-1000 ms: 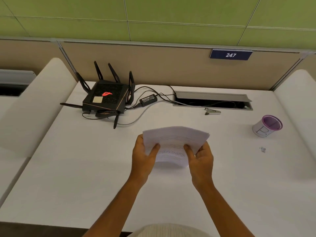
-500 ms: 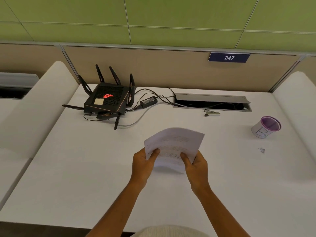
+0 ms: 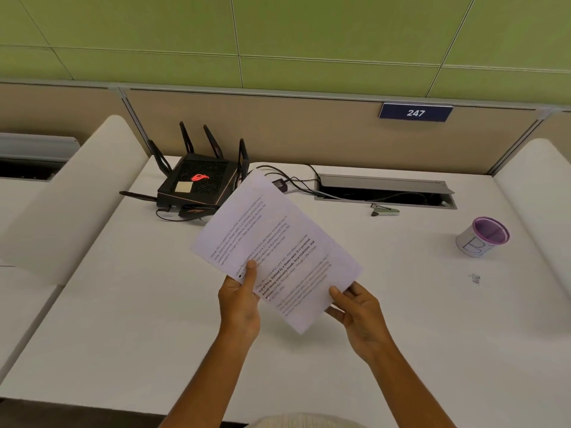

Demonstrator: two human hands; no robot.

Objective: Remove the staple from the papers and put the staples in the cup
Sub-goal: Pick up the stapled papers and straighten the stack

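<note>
Papers (image 3: 275, 251) held tilted above the bench (image 3: 123, 319), left hand (image 3: 239, 299) and right hand (image 3: 358, 316) both gripping; cup (image 3: 482, 237) at three o'clock.

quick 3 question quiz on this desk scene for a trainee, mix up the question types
1. True or false: both hands grip the papers above the desk.
2. Multiple choice: where does the purple-rimmed cup stand? A) beside the router B) at the right side of the desk C) under the papers
3. Fill in: the metal staple remover lies just in front of the cable ____.

Key
1. True: the left hand pinches the lower left edge, the right hand the lower right corner.
2. B, apart from the black router at the back left.
3. Slot.
</note>
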